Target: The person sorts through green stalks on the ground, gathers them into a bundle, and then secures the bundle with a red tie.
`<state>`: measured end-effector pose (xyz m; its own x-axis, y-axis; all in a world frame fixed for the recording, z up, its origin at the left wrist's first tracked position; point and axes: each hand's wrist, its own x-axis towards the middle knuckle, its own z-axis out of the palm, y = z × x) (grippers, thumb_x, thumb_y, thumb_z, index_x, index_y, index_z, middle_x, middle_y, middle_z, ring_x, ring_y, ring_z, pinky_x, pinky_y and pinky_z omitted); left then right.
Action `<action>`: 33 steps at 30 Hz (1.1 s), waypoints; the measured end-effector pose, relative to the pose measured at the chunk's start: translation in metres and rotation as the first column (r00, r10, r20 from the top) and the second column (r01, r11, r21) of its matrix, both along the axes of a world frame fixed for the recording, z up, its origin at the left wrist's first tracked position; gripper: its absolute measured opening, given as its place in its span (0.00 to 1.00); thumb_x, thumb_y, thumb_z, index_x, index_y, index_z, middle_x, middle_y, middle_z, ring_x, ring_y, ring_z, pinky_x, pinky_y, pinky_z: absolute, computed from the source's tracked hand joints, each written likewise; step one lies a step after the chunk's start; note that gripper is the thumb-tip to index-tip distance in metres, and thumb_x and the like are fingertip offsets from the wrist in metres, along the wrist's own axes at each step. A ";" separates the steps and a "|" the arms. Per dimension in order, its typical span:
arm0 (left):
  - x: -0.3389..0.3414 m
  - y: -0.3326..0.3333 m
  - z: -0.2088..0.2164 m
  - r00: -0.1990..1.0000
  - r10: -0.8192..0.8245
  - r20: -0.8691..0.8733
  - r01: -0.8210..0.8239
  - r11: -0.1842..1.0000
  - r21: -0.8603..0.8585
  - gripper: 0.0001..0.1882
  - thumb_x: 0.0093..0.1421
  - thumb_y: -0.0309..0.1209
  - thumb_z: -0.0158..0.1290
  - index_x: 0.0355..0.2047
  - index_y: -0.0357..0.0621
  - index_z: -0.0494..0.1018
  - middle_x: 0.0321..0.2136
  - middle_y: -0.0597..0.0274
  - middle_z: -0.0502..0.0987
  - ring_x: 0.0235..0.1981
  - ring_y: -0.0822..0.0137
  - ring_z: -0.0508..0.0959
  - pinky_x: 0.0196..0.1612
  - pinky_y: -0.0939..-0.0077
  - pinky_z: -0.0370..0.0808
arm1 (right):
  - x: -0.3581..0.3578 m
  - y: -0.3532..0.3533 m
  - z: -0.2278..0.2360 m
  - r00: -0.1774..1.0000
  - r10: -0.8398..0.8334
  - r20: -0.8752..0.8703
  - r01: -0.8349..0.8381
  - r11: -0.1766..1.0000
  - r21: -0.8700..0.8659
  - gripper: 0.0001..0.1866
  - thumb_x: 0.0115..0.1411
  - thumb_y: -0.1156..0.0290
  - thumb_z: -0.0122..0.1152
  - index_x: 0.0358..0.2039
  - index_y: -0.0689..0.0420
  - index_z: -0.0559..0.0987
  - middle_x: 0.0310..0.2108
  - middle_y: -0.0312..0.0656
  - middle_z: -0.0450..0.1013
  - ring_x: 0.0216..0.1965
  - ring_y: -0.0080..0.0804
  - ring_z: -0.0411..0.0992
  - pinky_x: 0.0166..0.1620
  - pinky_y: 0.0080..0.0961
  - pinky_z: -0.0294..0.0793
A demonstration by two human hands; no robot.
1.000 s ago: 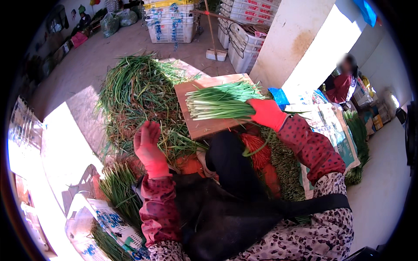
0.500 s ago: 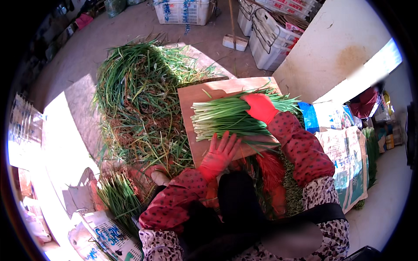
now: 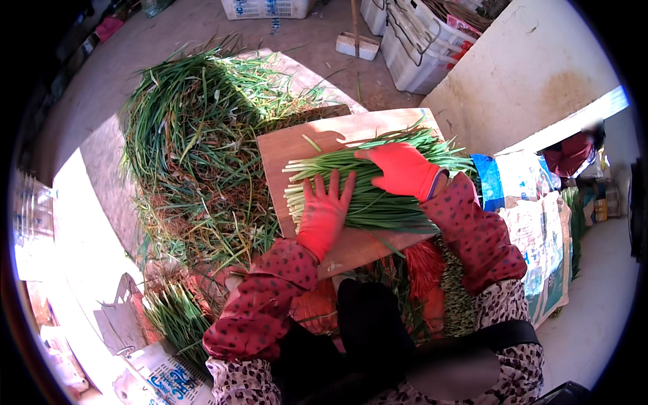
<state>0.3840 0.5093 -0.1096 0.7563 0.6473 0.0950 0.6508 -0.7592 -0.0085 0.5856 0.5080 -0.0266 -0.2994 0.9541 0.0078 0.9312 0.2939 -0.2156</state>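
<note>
A bunch of garlic chives [image 3: 378,192] lies across a wooden board [image 3: 297,145] in front of me, pale stem ends to the left and green leaves to the right. My left hand [image 3: 322,216], in a red glove, rests open with fingers spread over the near side of the stem ends. On top of the bunch, toward the leaves, my right hand [image 3: 405,170] lies in a matching glove. Its fingers point left and its thumb stands apart; the undersides of its fingers are hidden. A bundle of red twine [image 3: 424,270] hangs beside the board's near edge.
A large heap of loose leaves and trimmings [image 3: 196,148] covers the floor left of the board. More chives [image 3: 179,314] stand at lower left. Sacks [image 3: 536,236] lie to the right. White crates [image 3: 415,57] and a broom [image 3: 356,44] are farther off, beside a pale wall [image 3: 533,74].
My left hand has moved left and up from the board's near edge onto the stem ends. The right hand has slid slightly left along the bunch. The whole view has shifted slightly.
</note>
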 end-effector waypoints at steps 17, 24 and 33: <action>-0.002 -0.013 -0.013 1.000 -0.026 0.004 0.026 0.993 0.111 0.46 0.43 0.37 0.58 0.61 0.32 0.51 0.54 0.43 0.62 0.55 0.47 0.63 0.59 0.42 0.52 | -0.022 -0.032 -0.084 0.889 0.108 -0.446 -0.013 0.977 0.212 0.04 0.51 0.69 0.57 0.26 0.56 0.74 0.25 0.45 0.70 0.30 0.48 0.69 0.32 0.41 0.67; 0.008 -0.001 0.011 0.991 -0.040 -0.124 0.027 0.994 -0.106 0.36 0.47 0.33 0.54 0.56 0.31 0.58 0.45 0.45 0.68 0.44 0.50 0.70 0.53 0.48 0.62 | -0.011 0.005 -0.073 0.932 -0.205 -0.300 0.304 0.892 0.335 0.12 0.56 0.61 0.53 0.28 0.55 0.77 0.22 0.45 0.73 0.27 0.48 0.72 0.31 0.41 0.69; 0.000 0.010 0.012 1.000 0.000 0.023 0.001 0.999 -0.049 0.41 0.39 0.36 0.60 0.54 0.33 0.59 0.42 0.51 0.69 0.43 0.55 0.71 0.48 0.53 0.66 | -0.013 0.018 -0.109 0.969 -0.116 -0.219 0.130 0.990 0.052 0.09 0.54 0.61 0.53 0.26 0.52 0.77 0.25 0.46 0.74 0.29 0.48 0.73 0.32 0.44 0.70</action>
